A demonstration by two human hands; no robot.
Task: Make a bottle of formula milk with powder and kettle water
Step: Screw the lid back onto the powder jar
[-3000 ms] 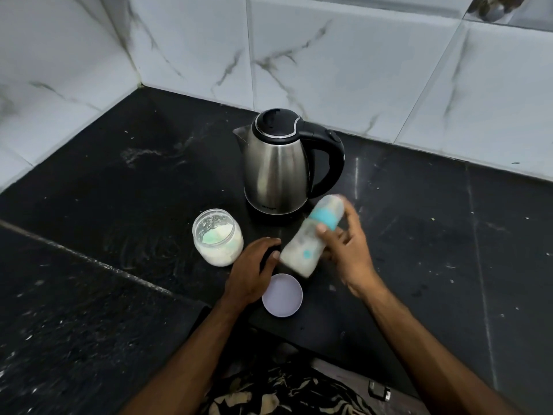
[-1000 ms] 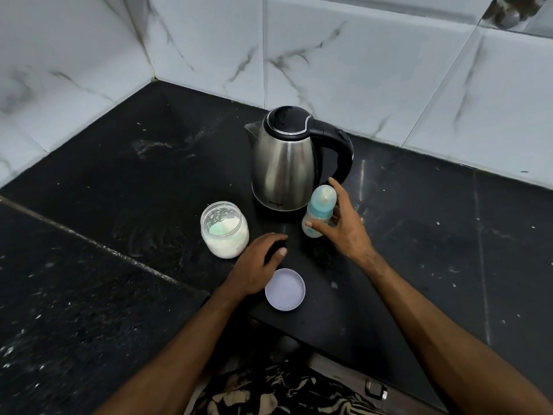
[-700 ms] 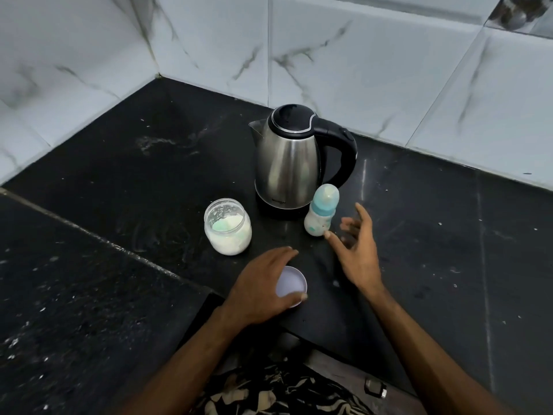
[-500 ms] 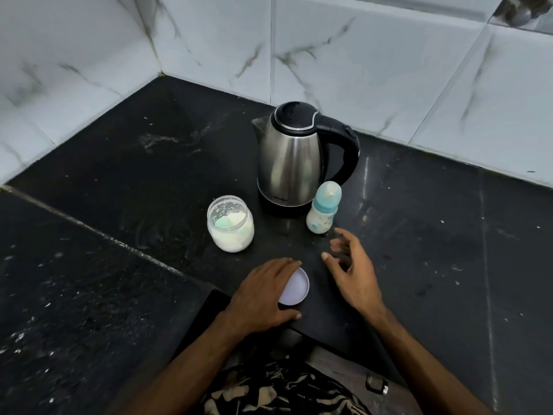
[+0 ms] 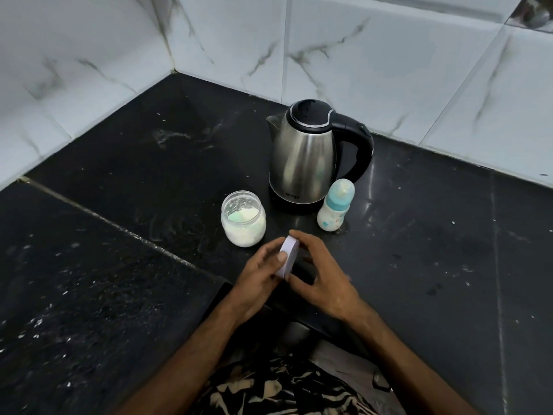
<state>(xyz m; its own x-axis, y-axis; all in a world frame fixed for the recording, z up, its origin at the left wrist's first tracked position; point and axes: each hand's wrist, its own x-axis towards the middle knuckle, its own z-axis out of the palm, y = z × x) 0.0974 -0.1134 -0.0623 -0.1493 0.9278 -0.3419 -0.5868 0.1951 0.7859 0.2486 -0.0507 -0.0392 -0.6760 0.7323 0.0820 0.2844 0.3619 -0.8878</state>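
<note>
Both hands, left hand [image 5: 259, 275] and right hand [image 5: 321, 277], grip the lilac lid [image 5: 288, 256] on edge.

Bottle [image 5: 334, 208]: released, now standing beyond both hands.
Lid [image 5: 288, 256]: lifted on edge, between left hand [image 5: 261, 275] and right hand [image 5: 324, 278].

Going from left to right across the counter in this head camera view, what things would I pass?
Open powder jar → pale lid held on edge in both hands → steel kettle → baby bottle.
</note>
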